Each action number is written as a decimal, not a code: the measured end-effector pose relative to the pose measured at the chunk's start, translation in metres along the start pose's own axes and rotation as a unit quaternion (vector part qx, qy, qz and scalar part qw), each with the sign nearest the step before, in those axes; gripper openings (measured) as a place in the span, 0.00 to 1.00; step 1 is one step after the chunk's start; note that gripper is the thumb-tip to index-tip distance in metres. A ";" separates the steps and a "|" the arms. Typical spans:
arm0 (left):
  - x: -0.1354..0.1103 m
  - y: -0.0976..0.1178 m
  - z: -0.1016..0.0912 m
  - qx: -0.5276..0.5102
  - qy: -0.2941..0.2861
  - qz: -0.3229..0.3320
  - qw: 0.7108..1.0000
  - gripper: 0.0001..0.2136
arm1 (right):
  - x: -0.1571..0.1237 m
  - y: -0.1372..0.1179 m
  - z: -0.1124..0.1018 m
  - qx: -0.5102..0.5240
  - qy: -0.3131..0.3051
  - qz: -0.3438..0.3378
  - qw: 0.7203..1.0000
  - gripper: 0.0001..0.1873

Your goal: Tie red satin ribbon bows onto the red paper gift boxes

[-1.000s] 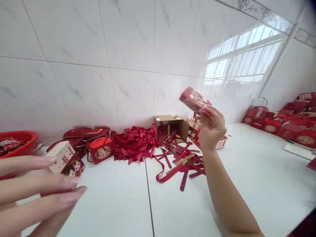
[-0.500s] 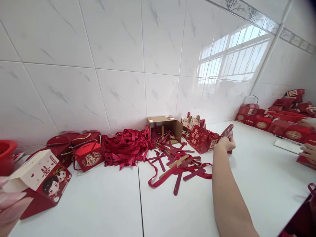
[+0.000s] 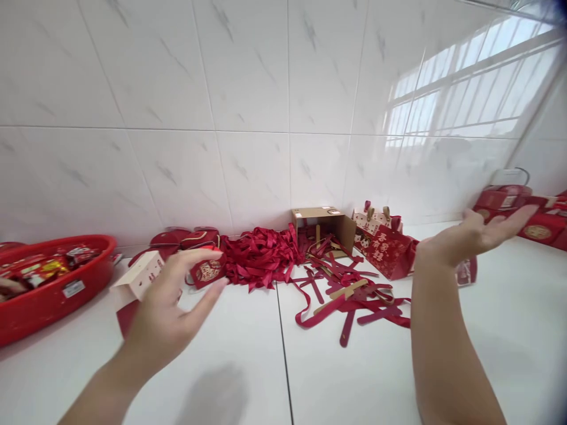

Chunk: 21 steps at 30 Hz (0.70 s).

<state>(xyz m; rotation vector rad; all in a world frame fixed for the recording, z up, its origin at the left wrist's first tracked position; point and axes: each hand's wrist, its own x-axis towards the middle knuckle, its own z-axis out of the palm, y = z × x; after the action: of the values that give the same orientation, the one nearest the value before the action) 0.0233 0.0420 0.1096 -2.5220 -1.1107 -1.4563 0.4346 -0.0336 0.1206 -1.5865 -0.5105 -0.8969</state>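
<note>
My left hand (image 3: 163,307) is raised over the table with thumb and fingers apart, holding nothing. Partly hidden behind it stands a red box with a cream top (image 3: 137,274). A small red box with a gold emblem (image 3: 208,271) shows between my left thumb and fingers, farther back. My right hand (image 3: 472,242) is open, its palm turned up and fingers stretched to the right. Below and behind it is a dark red item (image 3: 467,271), mostly hidden. Just left of my right wrist lies a red gift box with white lettering (image 3: 387,251).
A red basin (image 3: 88,289) of wrapped goods stands at the left. Along the wall are a heap of red ribbons (image 3: 261,257) and an open cardboard box (image 3: 316,213). Loose strap strips (image 3: 348,327) lie in front. More red boxes (image 3: 540,230) stand far right.
My left hand has let go of the red and cream box and moved right. My right hand has released the small dark red item and opened. The view has turned left, showing more of the basin.
</note>
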 end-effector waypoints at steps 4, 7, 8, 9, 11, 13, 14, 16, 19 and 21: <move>-0.018 -0.023 0.073 0.087 -0.162 -0.088 0.979 0.22 | -0.089 -0.096 -0.016 0.140 -0.068 -0.091 0.984 0.37; -0.048 -0.043 0.121 0.132 -0.233 -0.134 0.954 0.27 | -0.186 -0.125 -0.002 0.133 -0.279 -0.214 0.927 0.35; -0.056 -0.047 0.132 0.143 -0.253 -0.149 0.945 0.27 | -0.214 -0.124 0.005 0.116 -0.402 -0.263 0.869 0.33; -0.062 -0.051 0.139 0.153 -0.271 -0.162 0.936 0.27 | -0.238 -0.120 0.013 0.090 -0.521 -0.297 0.795 0.31; -0.069 -0.056 0.145 0.166 -0.299 -0.174 0.923 0.27 | -0.267 -0.105 0.027 0.070 -0.587 -0.300 0.748 0.28; -0.069 -0.057 0.145 0.173 -0.322 -0.178 0.914 0.27 | -0.278 -0.091 0.037 0.051 -0.622 -0.282 0.729 0.26; -0.068 -0.057 0.144 0.176 -0.330 -0.180 0.910 0.27 | -0.279 -0.087 0.040 0.046 -0.637 -0.277 0.718 0.25; -0.066 -0.055 0.143 0.182 -0.341 -0.183 0.904 0.27 | -0.276 -0.082 0.042 0.043 -0.661 -0.276 0.696 0.23; -0.067 -0.051 0.141 0.189 -0.348 -0.186 0.900 0.26 | -0.272 -0.081 0.036 0.042 -0.676 -0.276 0.682 0.23; -0.069 -0.048 0.139 0.192 -0.350 -0.186 0.898 0.24 | -0.270 -0.081 0.029 0.036 -0.680 -0.274 0.679 0.22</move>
<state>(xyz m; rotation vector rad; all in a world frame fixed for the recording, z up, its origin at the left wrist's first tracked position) 0.0772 0.0876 -0.0367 -2.6576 -1.8252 -0.2284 0.2177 0.0531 -0.0390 -1.8284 -2.1234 0.1407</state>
